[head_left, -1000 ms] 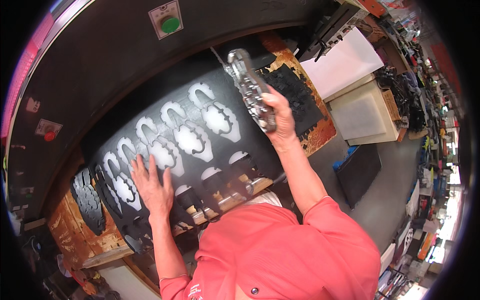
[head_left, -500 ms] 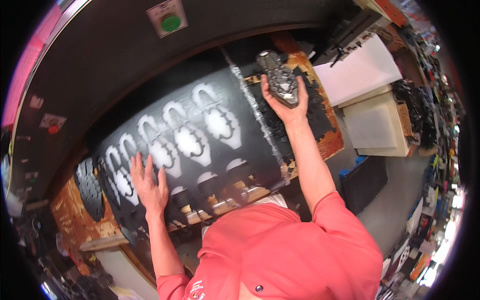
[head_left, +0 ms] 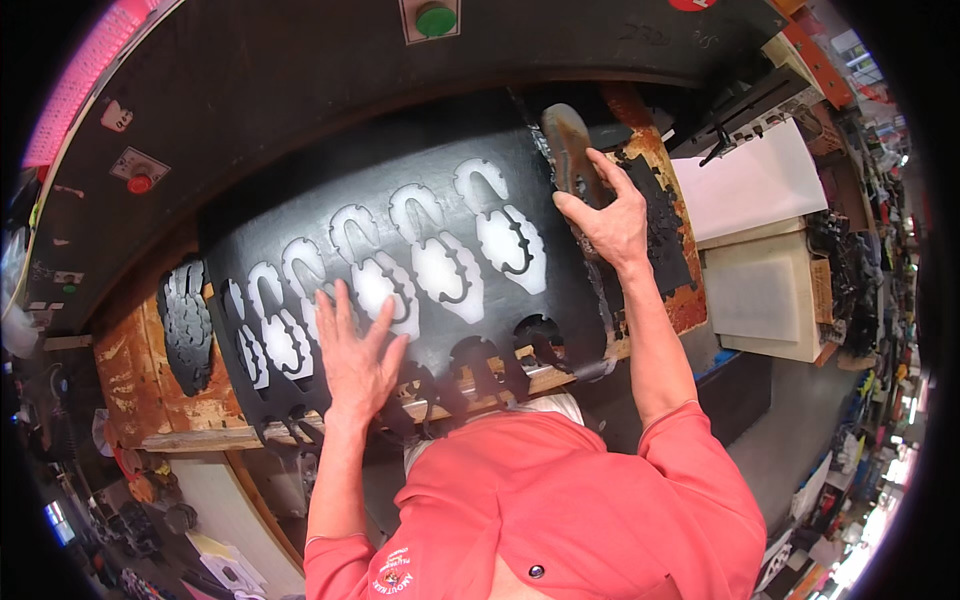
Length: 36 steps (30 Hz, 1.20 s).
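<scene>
The sole-shaped cutting die [head_left: 568, 150] is in the right hand [head_left: 612, 215], beyond its palm, with the thumb along the left side and the fingers along the right, gripped between them. Its brownish face is up, and it stands over the right border of the black sheet [head_left: 290, 205], near the ragged strip [head_left: 608, 340] there; whether it touches the sheet I cannot tell.

Left of the die, a plain black band separates it from the nearest of the white cutouts [head_left: 515, 250], which run in a row across the sheet. The sheet's near edge is notched and reaches the wooden front edge of the bench [head_left: 205, 437]. Along the far side runs the dark machine housing [head_left: 300, 110].

The left hand [head_left: 358, 370] is palm down over the cutouts, fingers spread and thumb held out, grasping nothing. Its forearm comes up from below; the right forearm reaches further out, angled leftward. A stack of black cut pieces [head_left: 187, 335] lies left of the sheet.
</scene>
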Each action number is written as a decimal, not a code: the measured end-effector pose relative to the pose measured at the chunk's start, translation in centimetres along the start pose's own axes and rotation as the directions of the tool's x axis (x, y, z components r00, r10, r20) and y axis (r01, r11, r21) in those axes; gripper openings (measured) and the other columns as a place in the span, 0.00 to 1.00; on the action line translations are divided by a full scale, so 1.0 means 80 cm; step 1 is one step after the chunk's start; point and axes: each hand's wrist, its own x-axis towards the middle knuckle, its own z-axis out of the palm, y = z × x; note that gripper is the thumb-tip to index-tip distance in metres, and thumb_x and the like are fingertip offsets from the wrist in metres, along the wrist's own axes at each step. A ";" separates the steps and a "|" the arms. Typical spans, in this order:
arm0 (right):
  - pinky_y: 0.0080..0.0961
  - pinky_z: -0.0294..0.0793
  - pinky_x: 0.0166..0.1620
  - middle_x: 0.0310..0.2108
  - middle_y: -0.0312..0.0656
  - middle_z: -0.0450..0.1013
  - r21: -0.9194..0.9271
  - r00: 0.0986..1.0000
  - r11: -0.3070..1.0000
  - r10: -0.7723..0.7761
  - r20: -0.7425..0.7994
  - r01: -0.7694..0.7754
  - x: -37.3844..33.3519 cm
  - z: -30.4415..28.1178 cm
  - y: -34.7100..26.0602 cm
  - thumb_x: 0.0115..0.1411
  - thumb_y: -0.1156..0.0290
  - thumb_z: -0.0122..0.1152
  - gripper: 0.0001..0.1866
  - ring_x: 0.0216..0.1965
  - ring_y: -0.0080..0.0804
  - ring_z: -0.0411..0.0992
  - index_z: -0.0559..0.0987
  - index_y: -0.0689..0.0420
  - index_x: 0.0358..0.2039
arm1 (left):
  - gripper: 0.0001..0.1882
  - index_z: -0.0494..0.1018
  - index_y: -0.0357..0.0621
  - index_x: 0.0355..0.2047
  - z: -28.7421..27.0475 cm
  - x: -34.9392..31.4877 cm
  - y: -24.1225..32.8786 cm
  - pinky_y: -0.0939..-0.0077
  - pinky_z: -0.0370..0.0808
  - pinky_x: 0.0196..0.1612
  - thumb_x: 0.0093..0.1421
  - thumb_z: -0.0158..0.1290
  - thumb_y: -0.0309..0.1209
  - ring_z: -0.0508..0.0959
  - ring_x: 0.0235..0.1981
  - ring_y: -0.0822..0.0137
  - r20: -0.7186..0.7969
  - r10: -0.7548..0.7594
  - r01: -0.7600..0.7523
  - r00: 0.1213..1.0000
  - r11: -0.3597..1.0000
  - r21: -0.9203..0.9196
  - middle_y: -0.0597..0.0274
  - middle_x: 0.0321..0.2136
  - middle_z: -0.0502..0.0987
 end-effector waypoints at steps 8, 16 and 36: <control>0.46 0.72 0.59 0.48 0.52 0.79 -0.263 0.933 0.896 -0.340 0.113 0.358 0.037 0.126 -0.024 0.46 0.55 0.72 0.35 0.50 0.52 0.75 0.84 0.62 0.53 | 0.28 0.82 0.61 0.59 0.012 -0.012 0.018 0.28 0.60 0.70 0.57 0.70 0.33 0.54 0.74 0.19 0.009 -0.018 0.019 1.000 0.995 -0.103 0.26 0.75 0.54; 0.48 0.73 0.57 0.49 0.52 0.75 -0.323 0.913 0.857 -0.347 0.215 0.402 -0.010 0.104 -0.009 0.47 0.58 0.76 0.34 0.52 0.53 0.74 0.83 0.61 0.54 | 0.28 0.79 0.56 0.63 -0.014 -0.034 0.046 0.29 0.60 0.71 0.61 0.67 0.33 0.54 0.74 0.20 0.114 -0.050 0.073 0.992 0.976 -0.206 0.24 0.74 0.53; 0.49 0.71 0.63 0.57 0.57 0.72 -0.348 0.955 0.896 -0.210 0.211 0.274 -0.097 0.061 -0.015 0.49 0.68 0.73 0.38 0.58 0.58 0.71 0.74 0.62 0.63 | 0.40 0.57 0.31 0.75 -0.034 0.046 -0.258 0.50 0.59 0.76 0.73 0.57 0.44 0.56 0.77 0.34 -0.062 -0.345 0.344 0.936 0.938 -0.028 0.31 0.77 0.51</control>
